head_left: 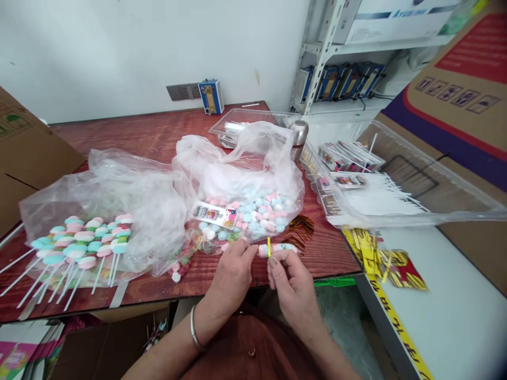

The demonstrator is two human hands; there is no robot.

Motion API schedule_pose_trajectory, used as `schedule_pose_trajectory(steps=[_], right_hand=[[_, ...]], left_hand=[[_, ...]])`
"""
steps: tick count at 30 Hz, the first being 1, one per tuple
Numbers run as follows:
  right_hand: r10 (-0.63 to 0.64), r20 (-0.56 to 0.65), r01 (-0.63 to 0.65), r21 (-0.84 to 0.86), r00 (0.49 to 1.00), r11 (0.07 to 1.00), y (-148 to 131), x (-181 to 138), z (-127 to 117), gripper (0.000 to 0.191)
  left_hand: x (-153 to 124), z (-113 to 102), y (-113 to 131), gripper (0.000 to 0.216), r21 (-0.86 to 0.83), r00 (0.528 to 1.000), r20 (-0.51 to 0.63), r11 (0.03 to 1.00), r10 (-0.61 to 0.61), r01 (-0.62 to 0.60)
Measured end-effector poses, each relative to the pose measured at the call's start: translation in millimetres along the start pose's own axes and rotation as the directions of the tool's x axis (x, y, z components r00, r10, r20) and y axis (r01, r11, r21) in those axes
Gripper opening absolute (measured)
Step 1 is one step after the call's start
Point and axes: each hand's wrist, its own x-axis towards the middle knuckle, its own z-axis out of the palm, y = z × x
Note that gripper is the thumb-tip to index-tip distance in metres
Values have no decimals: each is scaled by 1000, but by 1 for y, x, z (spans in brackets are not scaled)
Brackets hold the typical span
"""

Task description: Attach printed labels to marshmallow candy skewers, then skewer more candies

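Note:
My left hand (232,274) pinches the near end of a wrapped marshmallow candy stick (279,248) lying at the table's front edge. My right hand (291,282) is closed on a thin yellow twist tie (269,247) held upright against the candy. Just behind them a clear plastic bag (253,184) holds loose pink, blue and white marshmallows and a small printed card (214,214). A pile of finished marshmallow lollipops (79,245) on white sticks lies on plastic at the left.
A clear tray (435,211) at the right holds white sticks and packets. Yellow twist ties (380,258) lie on the white surface. A metal flask (298,138), a clear box (233,124), cardboard boxes and shelving (340,79) surround the red wooden table (130,132).

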Motion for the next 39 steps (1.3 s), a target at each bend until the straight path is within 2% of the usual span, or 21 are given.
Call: schedule_pose_trajectory(steps=[3, 6, 11, 14, 16, 18, 19, 20, 22, 23, 24, 26, 28, 29, 30, 32, 33, 34, 35, 37, 39], right_hand=[[96, 54, -103, 137, 994, 985, -1, 9, 16, 26], [157, 31, -160, 176, 987, 971, 1, 15, 21, 29], [179, 4, -178, 146, 984, 973, 1, 18, 20, 30], [131, -28, -129, 69, 991, 989, 2, 18, 21, 22], [51, -85, -54, -34, 995, 998, 2, 18, 23, 15], [-53, -165, 26, -157, 985, 987, 3, 18, 27, 12], [-103, -204, 59, -213, 973, 975, 3, 19, 29, 11], [-145, -236, 82, -259, 961, 962, 4, 20, 31, 11], [-182, -276, 96, -298, 944, 950, 4, 22, 33, 11], [-176, -284, 91, -288, 943, 953, 4, 24, 33, 13], [-159, -281, 82, -266, 946, 960, 4, 26, 32, 16], [-132, -236, 73, -244, 963, 967, 4, 30, 29, 23], [-151, -167, 93, -310, 974, 946, 3, 32, 23, 17], [-180, -139, 117, -374, 974, 920, 3, 32, 20, 16], [-218, -116, 146, -446, 969, 883, 3, 32, 17, 20], [-306, -83, 203, -583, 948, 787, 3, 30, 12, 28], [-347, -60, 233, -633, 936, 738, 3, 28, 11, 29], [-380, -37, 261, -667, 924, 698, 3, 27, 10, 29], [-403, -17, 284, -682, 915, 674, 2, 26, 9, 29], [-422, 0, 315, -667, 906, 675, 2, 24, 10, 28], [-428, -15, 328, -618, 904, 714, 2, 25, 12, 27]], left_hand=[[1, 1, 5, 21, 38, 996, -76, 998, 48, -45], [1, 2, 4, 21, 64, 980, -185, 996, 78, -67], [-1, 5, -1, 31, 60, 971, -207, 992, 122, -112], [0, 5, -1, 29, -89, 979, -201, 994, 43, -62], [4, 4, 3, 25, -280, 976, -183, 958, -119, 64], [10, 5, 8, 18, -542, 934, -91, 805, -344, 244], [13, 5, 12, 14, -683, 896, -7, 657, -444, 320], [17, 7, 15, 11, -804, 852, 96, 465, -514, 371], [23, 10, 21, 15, -923, 780, 290, 52, -554, 381], [25, 12, 24, 21, -928, 759, 355, -110, -545, 355], [27, 14, 25, 26, -917, 746, 398, -222, -533, 331], [28, 17, 27, 34, -891, 741, 448, -319, -501, 324], [25, 17, 25, 33, -892, 761, 448, -282, -469, 352], [23, 17, 24, 29, -907, 782, 420, -196, -460, 371], [21, 16, 21, 24, -922, 813, 363, -53, -456, 382], [15, 14, 15, 16, -874, 891, 164, 357, -423, 330], [13, 13, 13, 17, -787, 926, 55, 555, -373, 270], [12, 11, 11, 20, -682, 950, -34, 702, -310, 204], [11, 10, 9, 23, -593, 962, -93, 790, -256, 153], [12, 6, 9, 25, -538, 967, -112, 832, -230, 136], [15, 2, 12, 24, -605, 953, -57, 769, -299, 205]])
